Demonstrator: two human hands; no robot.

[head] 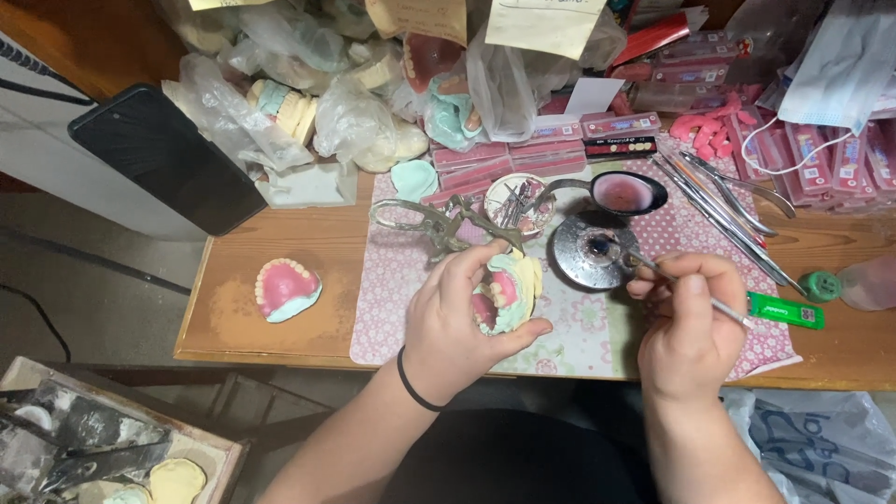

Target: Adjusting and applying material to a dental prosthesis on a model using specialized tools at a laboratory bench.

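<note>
— Where is the denture model?

— The denture model [507, 294], pink gums and pale teeth on a greenish plaster base, sits in the left hand [457, 322], above the flowered mat [392, 280] at the desk's front edge. Thumb below, fingers curled over the top: a firm grasp.

— And the other hand?

— The right hand [686, 322] pinches a thin metal instrument [686, 285] like a pen. Its tip reaches left to the small round metal burner [590, 250], just beside the model.

— What can't you make out?

— The fingers cover the model's left half, so its back is hidden. What is at the instrument's tip is too small to tell. The metal articulator [439, 222] behind the hand is partly masked by it.

— The arms?

— Both forearms come up from the bottom edge, wrists bent inward; a black band circles the left wrist. A second denture model [287, 289] lies well apart on the bare wood.
</note>
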